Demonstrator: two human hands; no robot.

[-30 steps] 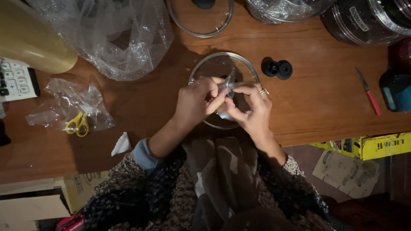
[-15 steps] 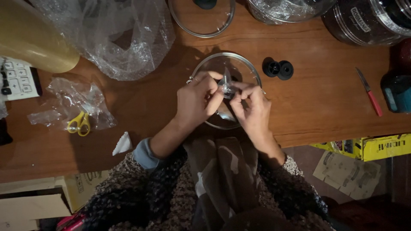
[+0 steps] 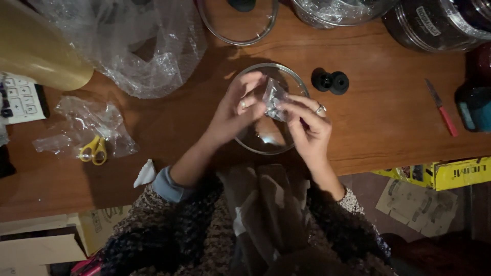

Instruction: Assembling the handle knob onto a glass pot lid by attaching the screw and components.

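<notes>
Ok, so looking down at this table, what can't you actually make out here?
- Head view: what is inside the small clear packet is hidden by crinkled plastic, glare and the fingers of the left hand and right hand.
- The glass lid, the plastic-wrapped pot and the dark pot are cut off by the top edge.
- The calculator is cut off by the left edge.
- The scissors lie partly under a crumpled clear bag.
</notes>
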